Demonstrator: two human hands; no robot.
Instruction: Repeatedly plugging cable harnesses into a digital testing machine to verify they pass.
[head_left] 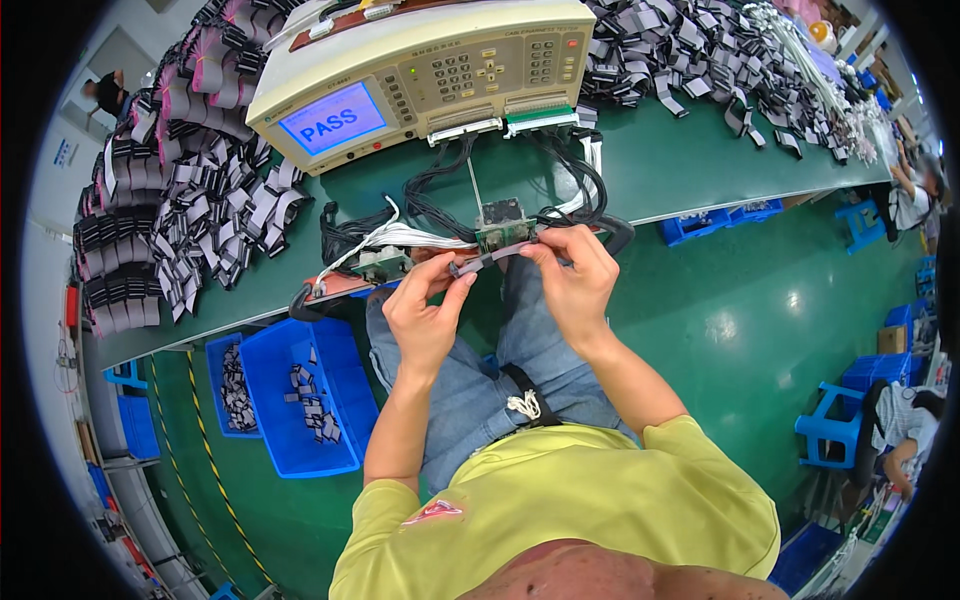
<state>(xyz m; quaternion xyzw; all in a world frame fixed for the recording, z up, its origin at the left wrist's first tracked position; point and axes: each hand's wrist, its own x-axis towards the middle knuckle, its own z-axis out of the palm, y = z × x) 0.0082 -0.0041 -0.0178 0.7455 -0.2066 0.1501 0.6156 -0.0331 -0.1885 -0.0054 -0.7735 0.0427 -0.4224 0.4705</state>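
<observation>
A short grey flat ribbon cable with dark end connectors stretches between my two hands. My left hand pinches its left end between thumb and fingertips. My right hand is closed on its right end, up against the small test socket block at the table's edge. Whether that end sits in the socket is hidden by my fingers. Black and white wire bundles run from the block up to a beige cable tester with a lit blue screen. A second small socket board lies left of the block.
Ribbon cables are heaped on the green table at left, with more at the back right. Blue bins holding cables stand on the floor at lower left. A blue stool and other people are off to the right.
</observation>
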